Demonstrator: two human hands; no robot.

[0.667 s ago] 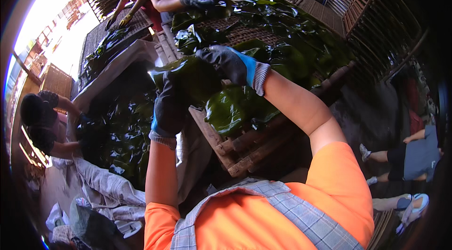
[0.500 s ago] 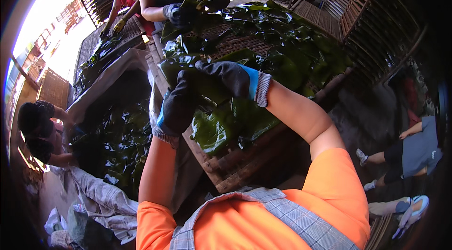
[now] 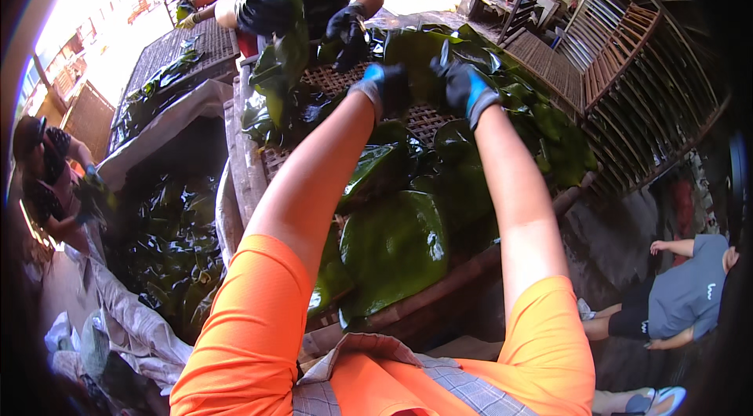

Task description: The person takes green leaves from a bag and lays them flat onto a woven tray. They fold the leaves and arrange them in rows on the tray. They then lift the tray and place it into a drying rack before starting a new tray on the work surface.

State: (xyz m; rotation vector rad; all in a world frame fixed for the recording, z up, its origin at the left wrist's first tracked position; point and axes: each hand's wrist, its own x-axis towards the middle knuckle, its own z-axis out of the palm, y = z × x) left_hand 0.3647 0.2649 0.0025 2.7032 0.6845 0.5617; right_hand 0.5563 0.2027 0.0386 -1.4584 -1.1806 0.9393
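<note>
Where the left hand point(image 3: 384, 90) and the right hand point(image 3: 468, 90), both gloved, were bunched together by the left edge of the woven bamboo rack point(image 3: 427, 124) 0.5 s ago, they now reach out over its middle with a gap between them. Both look closed narrowly, on 2 opposite sides of a wet dark-green leaf point(image 3: 423, 63), though blur hides the left fingertips. That leaf is no longer gathered up; it hangs open between the 2 hands, above the rack's far half. For the work in hand, this seems to mean a shift from carrying the leaf to spreading it. Bare weave shows just below the hands, and a broad flat leaf point(image 3: 396, 255) at the rack's near edge is now in plainer view.

Across the rack's far-left part, a co-worker's gloved hand point(image 3: 267, 8) now raises a hanging leaf point(image 3: 290, 51). Left of the rack, beside a heap of leaves point(image 3: 172, 236), another person point(image 3: 55, 173) now holds up a bunch point(image 3: 98, 196).
</note>
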